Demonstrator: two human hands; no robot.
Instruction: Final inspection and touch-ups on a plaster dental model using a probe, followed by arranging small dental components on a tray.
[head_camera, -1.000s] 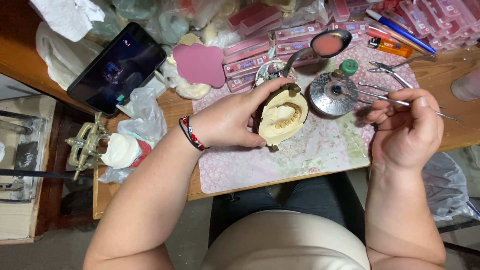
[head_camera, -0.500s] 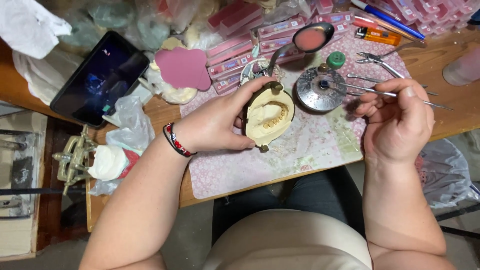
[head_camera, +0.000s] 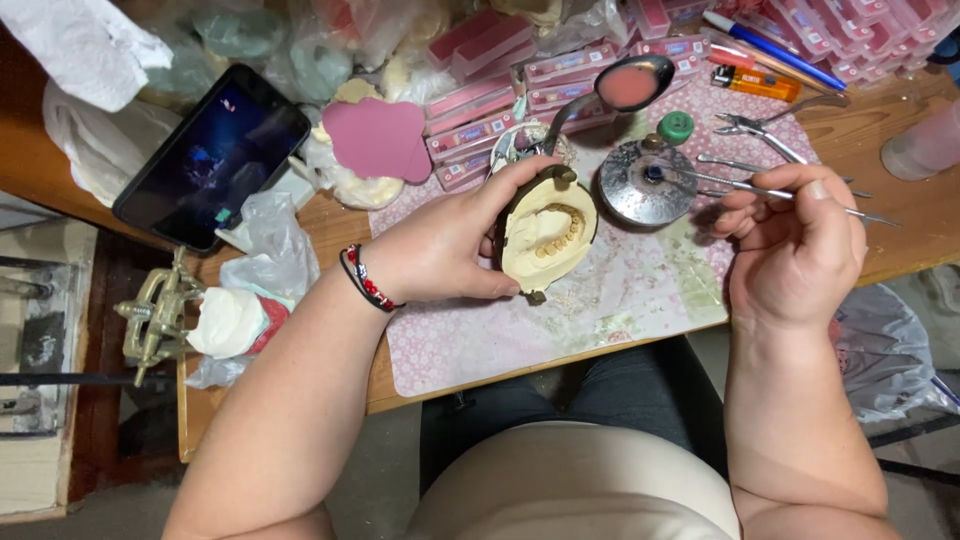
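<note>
The left hand (head_camera: 440, 245) grips a cream dental cast (head_camera: 545, 235) set in a dark frame, thumb under its near edge and fingers over the top, holding it just above a pink flowered mat (head_camera: 610, 300) on the wooden bench (head_camera: 910, 225). A curved row of small teeth shows on the upturned face of the cast. The right hand (head_camera: 795, 245), at 3 o'clock from the cast, pinches a thin metal tool (head_camera: 760, 188) between thumb and fingers; its tip points toward a round metal burner (head_camera: 645, 185), which stands on the mat at 1 o'clock from the cast, just beside it. A spoon (head_camera: 630, 85) holding pink wax lies at 12 o'clock from the burner, with a green cap (head_camera: 676, 127) close by. Pliers (head_camera: 760, 130) rest at 2 o'clock from the burner. Pink boxes (head_camera: 480, 125) pile along the far edge of the bench. A dark phone (head_camera: 215, 155) leans at 10 o'clock from the left hand, and a brass articulator (head_camera: 160, 315) with a white cast sits at 8 o'clock, well apart.
</note>
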